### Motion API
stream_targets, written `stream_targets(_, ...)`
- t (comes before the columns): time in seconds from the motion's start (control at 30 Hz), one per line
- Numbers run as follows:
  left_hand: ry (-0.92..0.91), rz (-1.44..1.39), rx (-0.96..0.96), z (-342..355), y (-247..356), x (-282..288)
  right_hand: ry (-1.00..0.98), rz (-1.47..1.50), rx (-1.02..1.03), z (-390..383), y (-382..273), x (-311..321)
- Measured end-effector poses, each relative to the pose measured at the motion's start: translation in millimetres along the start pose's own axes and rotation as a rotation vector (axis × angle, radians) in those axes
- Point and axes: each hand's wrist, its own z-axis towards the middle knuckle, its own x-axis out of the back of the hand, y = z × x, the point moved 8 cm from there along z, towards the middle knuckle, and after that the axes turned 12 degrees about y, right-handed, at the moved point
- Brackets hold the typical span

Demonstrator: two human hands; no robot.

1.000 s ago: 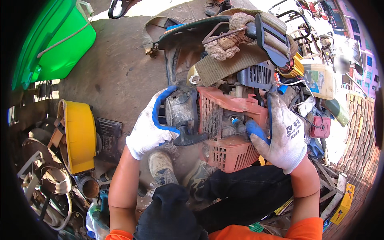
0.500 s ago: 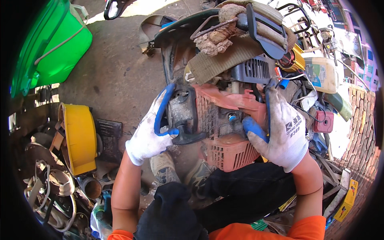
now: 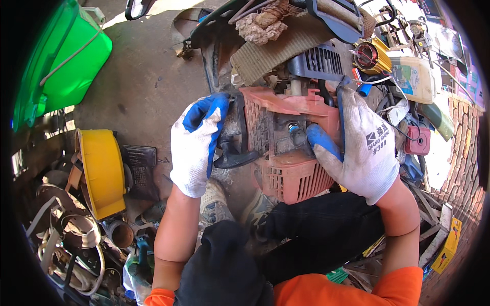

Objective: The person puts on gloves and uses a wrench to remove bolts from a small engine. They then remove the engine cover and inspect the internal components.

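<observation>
A dusty small engine with a faded red slotted housing lies in front of me. On its left end sits a grey-and-black recoil starter cover with a black pull handle at its near side. Gloved in white and blue, my left hand is at the cover's upper left edge, its fingers bent together; whatever lies between them is hidden. My right hand grips the engine's right end, thumb on the near side and fingers reaching over the far side.
Beyond the engine lie a black slotted cover, a corrugated strip and a padded frame. A yellow bowl and scrap parts are at left, below a green container. A jug and a red tank stand right.
My left hand has moved from spanning the starter cover, thumb near the pull handle, to its upper left edge, and its fingers have curled in. My right hand keeps its grip.
</observation>
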Motion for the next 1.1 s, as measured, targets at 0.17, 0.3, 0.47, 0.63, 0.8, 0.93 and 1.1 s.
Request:
stream_targets(0.17, -0.009, -0.124, 0.02, 5, -11, -5, 0.068, 0.001, 0.043, -3, 0, 0)
stream_targets(0.3, -0.003, -0.085, 0.031, 3, -9, -7, 0.166, -0.034, 0.099, -14, 5, -2)
stream_targets(0.47, -0.003, -0.122, -0.035, -1, 8, -18, 0.1, -0.048, 0.061, -9, 5, -1)
stream_targets(0.63, -0.06, -0.079, -0.007, -3, 2, -20, 0.087, -0.148, 0.0, -4, 6, -5)
stream_targets(0.8, -0.002, -0.037, -0.159, -9, 5, -21, 0.041, -0.217, -0.063, -13, 22, -7)
stream_targets(0.93, 0.027, -0.118, -0.087, -7, 2, -20, 0.043, -0.221, -0.03, -11, 29, -14)
stream_targets(1.1, 0.055, -0.09, -0.066, -6, 2, -20, 0.033, -0.21, -0.055, -7, 27, -10)
